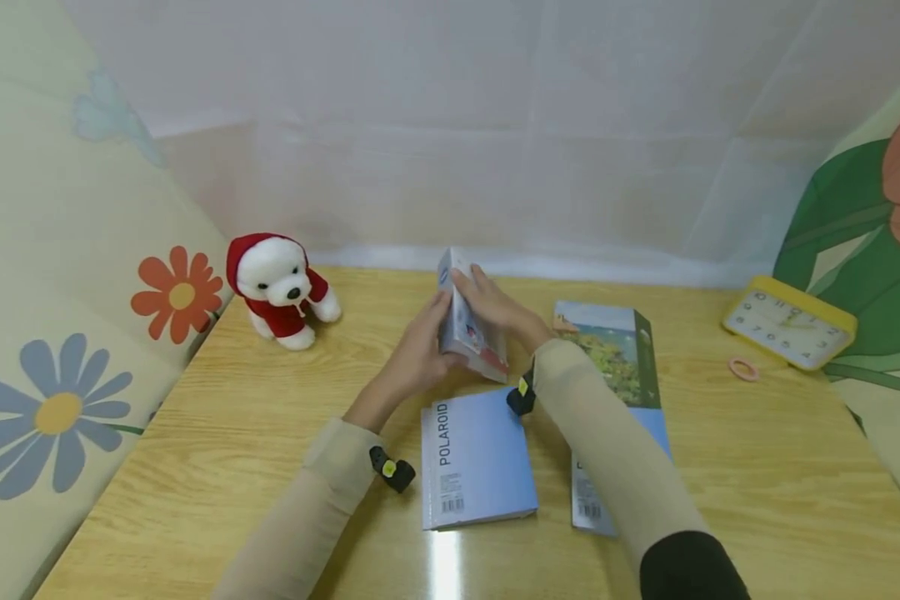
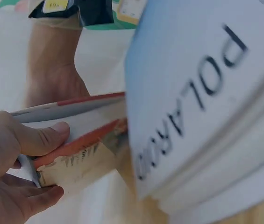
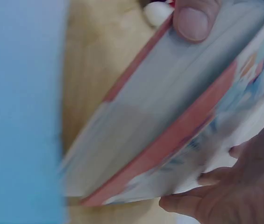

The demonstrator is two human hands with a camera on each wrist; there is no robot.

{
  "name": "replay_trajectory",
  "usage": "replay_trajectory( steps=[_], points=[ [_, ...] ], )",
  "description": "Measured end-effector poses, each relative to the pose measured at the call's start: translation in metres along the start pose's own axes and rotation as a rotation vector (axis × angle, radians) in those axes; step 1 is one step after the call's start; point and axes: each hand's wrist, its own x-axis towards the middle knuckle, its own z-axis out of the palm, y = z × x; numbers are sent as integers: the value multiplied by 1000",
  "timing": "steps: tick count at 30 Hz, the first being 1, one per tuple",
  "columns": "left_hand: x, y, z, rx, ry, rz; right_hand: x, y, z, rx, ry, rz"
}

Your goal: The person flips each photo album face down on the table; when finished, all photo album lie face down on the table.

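Both hands hold a thick book (image 1: 474,333) with a white spine and red-edged covers, tilted over the middle of the table. My left hand (image 1: 422,342) grips its near left side; in the left wrist view the left thumb (image 2: 45,139) lies on the page edges and the fingers go under the cover. On the other side my right hand (image 1: 495,302) holds the book's far upper part, its fingers (image 3: 185,204) spread against the printed cover (image 3: 192,144). Just below the hands a blue book marked POLAROID (image 1: 487,458) lies on the table.
Under the right forearm lie another blue book (image 1: 588,500) and one with a landscape cover (image 1: 607,354). A white plush dog in red (image 1: 277,283) sits at back left. A yellow clock (image 1: 791,321) and a pink ring (image 1: 743,370) are at right on the wooden table (image 1: 765,475).
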Motion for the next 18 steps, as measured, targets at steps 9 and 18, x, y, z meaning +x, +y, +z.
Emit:
replay_trajectory(
  steps=[9,18],
  points=[
    [10,36,-10,181,-116,3,-7,-15,-23,195,-28,121],
    [16,42,-7,166,-149,21,-10,-13,-29,226,48,160]
  ],
)
